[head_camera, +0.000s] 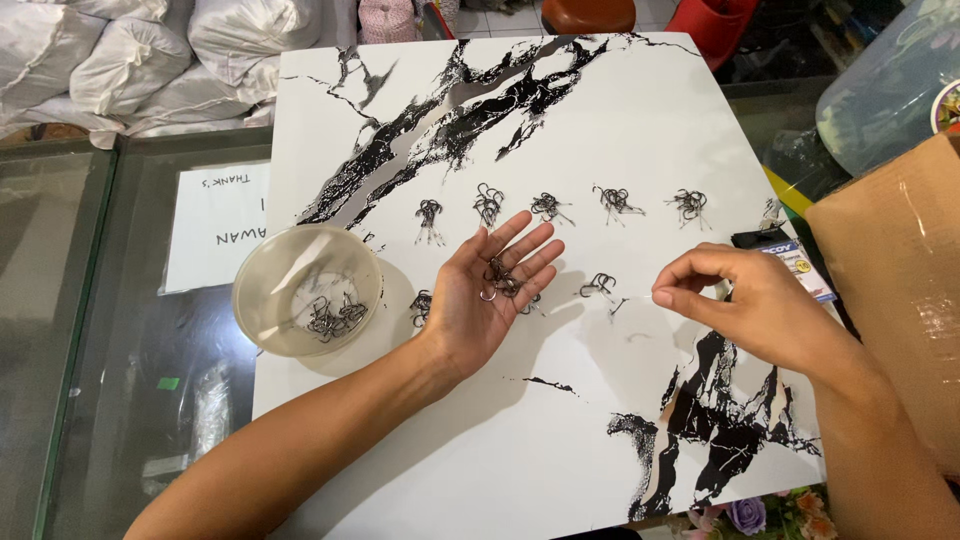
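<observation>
- Looking down, we see our left hand (490, 290) lying palm up and wide open on the marble-patterned board (560, 440), with a small clump of hooks (500, 277) resting loose in the palm.
- Our right hand (745, 300) hovers over the board, thumb and forefinger pinched narrow (whether a hook sits between them, we cannot tell).
- Five hook piles (548, 207) stand in a row beyond the hands; a sixth pile (598, 285) lies between them, and one more by the left thumb.
- One clear bowl (307, 290) just left of the left hand holds more hooks.
- One cardboard box (895, 270) sits at the right.
</observation>
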